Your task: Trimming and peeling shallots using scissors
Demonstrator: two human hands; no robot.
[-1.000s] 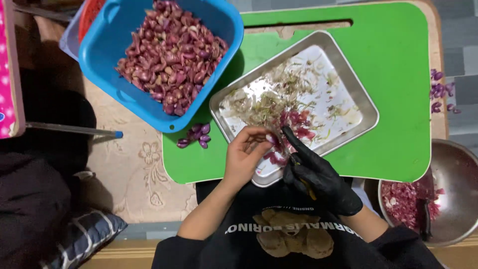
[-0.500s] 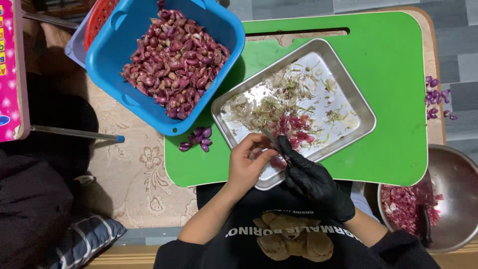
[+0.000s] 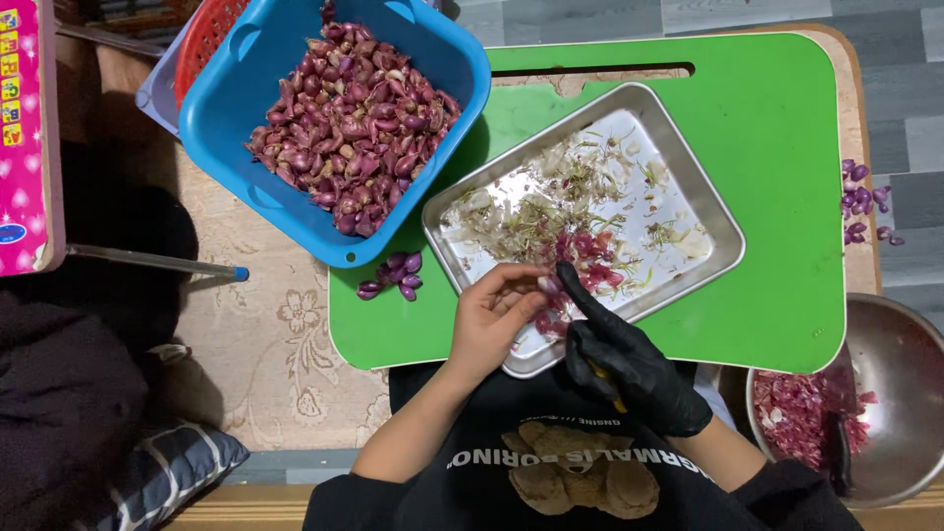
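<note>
- Left hand point(image 3: 489, 320), bare: fingers curled, pinching a small shallot point(image 3: 547, 285) at the fingertips, over near-left edge of the steel tray point(image 3: 723, 231).
- Right hand point(image 3: 629, 359), black glove: closed round a yellow-handled tool point(image 3: 608, 388); blade hidden, index finger stretched out to touch the shallot.
- Steel tray, centre, on green cutting board point(image 3: 787, 147): pale skins + root trimmings spread over it, some purple peel near the hands.
- Blue basket point(image 3: 447, 59), far left, corner overlapping board: full of unpeeled shallots.
- Few loose shallots point(image 3: 393, 275) on board just near side of basket.
- Metal bowl point(image 3: 900, 364), near right: chopped purple bits, dark utensil in it.
- More loose shallots point(image 3: 860, 202) on table, right of board.
- Pink flat box point(image 3: 25, 128), far left edge: bright pink, heart shapes, coloured label squares.
</note>
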